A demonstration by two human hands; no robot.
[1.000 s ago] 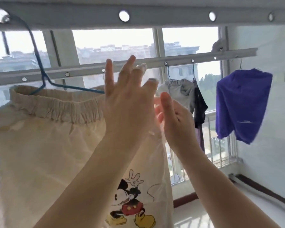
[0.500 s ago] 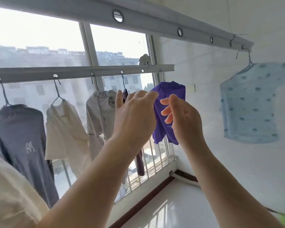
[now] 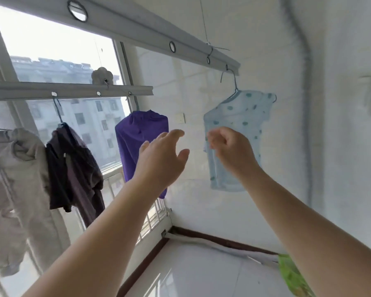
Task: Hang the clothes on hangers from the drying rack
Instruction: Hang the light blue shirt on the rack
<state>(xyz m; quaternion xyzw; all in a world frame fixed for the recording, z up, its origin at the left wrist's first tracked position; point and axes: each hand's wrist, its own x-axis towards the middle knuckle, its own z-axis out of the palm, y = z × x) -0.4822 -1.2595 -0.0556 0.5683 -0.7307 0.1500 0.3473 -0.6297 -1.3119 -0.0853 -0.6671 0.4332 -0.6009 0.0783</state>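
A small pale blue dotted shirt (image 3: 242,123) hangs on a wire hanger (image 3: 231,86) from the end of the near drying rail (image 3: 137,24). My right hand (image 3: 231,151) is raised in front of the shirt's lower left side, fingers loosely curled, holding nothing that I can see. My left hand (image 3: 161,161) is up beside it with fingers spread, empty, in front of a purple garment (image 3: 137,142) that hangs from the far rail (image 3: 73,90).
On the far rail by the window also hang a dark garment (image 3: 73,168) and a light grey one (image 3: 15,179). A white wall stands close on the right. Something green (image 3: 291,275) lies at the floor's right edge.
The view has swung right, away from the cream printed garment, onto the blue dotted shirt. Both hands have moved apart and toward the shirt, staying empty.
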